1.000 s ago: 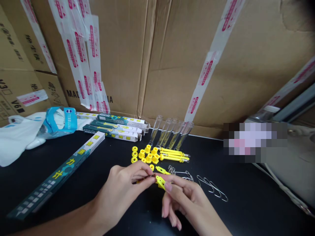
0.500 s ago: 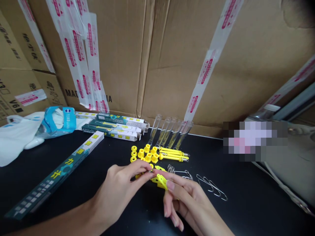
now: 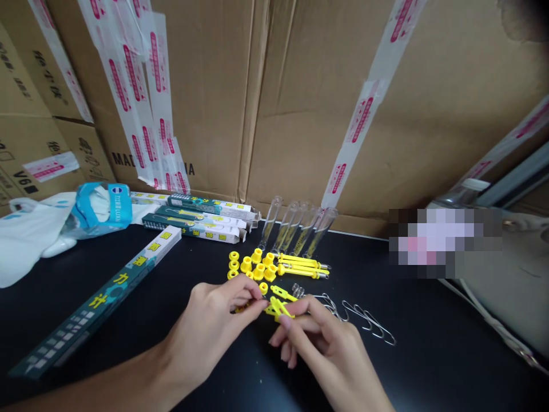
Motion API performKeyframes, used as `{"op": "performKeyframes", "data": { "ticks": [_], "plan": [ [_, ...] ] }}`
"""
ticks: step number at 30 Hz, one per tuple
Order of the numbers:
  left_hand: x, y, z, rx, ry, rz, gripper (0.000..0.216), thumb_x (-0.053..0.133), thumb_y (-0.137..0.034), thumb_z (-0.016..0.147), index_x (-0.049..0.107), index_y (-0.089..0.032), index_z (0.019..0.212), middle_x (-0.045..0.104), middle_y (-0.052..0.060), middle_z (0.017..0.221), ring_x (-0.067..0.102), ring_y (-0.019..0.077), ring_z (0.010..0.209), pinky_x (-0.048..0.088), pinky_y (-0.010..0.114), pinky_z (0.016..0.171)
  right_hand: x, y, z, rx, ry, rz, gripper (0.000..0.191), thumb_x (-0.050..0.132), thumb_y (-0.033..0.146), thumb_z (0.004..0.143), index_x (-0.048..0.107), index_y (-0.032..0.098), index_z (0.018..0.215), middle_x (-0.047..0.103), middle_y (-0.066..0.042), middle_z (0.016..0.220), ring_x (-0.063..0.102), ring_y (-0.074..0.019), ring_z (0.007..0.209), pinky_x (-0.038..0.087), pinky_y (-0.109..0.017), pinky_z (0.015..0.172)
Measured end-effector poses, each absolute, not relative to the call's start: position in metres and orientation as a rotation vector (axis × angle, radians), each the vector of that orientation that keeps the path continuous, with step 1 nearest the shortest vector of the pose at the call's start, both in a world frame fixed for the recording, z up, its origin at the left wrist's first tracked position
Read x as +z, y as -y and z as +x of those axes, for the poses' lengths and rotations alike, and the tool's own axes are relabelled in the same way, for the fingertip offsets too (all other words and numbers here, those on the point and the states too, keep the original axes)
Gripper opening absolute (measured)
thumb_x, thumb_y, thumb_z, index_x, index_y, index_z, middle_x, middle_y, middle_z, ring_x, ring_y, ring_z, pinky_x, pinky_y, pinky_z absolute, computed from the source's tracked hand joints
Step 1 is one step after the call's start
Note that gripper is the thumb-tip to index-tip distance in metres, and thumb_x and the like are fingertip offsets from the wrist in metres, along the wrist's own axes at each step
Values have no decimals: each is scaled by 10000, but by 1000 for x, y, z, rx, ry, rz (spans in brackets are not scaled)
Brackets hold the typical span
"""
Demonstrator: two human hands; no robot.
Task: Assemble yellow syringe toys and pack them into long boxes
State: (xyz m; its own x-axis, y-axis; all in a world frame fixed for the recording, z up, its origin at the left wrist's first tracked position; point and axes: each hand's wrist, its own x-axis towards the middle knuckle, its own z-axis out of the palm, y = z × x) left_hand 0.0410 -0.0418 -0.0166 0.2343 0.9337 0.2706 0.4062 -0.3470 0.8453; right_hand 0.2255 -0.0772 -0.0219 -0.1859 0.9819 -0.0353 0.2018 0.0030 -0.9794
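Note:
My right hand (image 3: 332,349) pinches a yellow plastic piece (image 3: 281,309) with a slot in it between thumb and forefinger. Close beside it, the thumb and forefinger of my left hand (image 3: 214,320) are pressed together; whatever lies between them is too small to name. Under and behind the fingers are more yellow slotted pieces (image 3: 283,293), partly covered. Several yellow collars (image 3: 258,272) and yellow rings (image 3: 234,265) stand just beyond my left fingertips. Small metal springs (image 3: 297,290) lie past my right fingers.
Clear tubes (image 3: 295,229) stand upright at the back, before yellow rods with springs (image 3: 303,266). Metal hooks (image 3: 369,321) lie to the right. Printed narrow boxes (image 3: 197,220), a longer box (image 3: 103,297) and a blue-and-white packet (image 3: 103,209) are left. Cardboard (image 3: 295,149) walls the back.
My right fingers have curled in and shifted slightly, and the yellow piece has turned more upright. My left hand stays pinched, nearly in place. The view has shifted slightly.

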Motion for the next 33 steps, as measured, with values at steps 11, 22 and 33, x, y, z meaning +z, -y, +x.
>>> {"op": "performKeyframes", "data": {
  "ticks": [11,22,33],
  "plan": [
    [-17,43,42,935,-1334,2060,115,694,-89,811,656,-196,796,762,-52,721,744,117,643,579,150,662,-31,78,222,1093,1655,-1322,299,512,475,961,518,223,801,705,-5,660,611,-119,505,501,-190,502],
    [-17,45,43,974,-1327,2195,145,726,-53,787,654,-179,785,757,-53,696,728,105,586,527,126,585,-33,79,221,1083,1646,-1322,285,514,465,960,528,222,812,696,0,642,615,-122,496,505,-190,495],
    [-21,42,44,915,-1358,2225,124,728,-56,789,669,-166,789,763,-39,702,735,127,589,539,154,581,-36,78,220,1053,1687,-1368,299,503,469,959,523,220,795,679,0,585,610,-126,463,463,-185,451]
  ]
}}
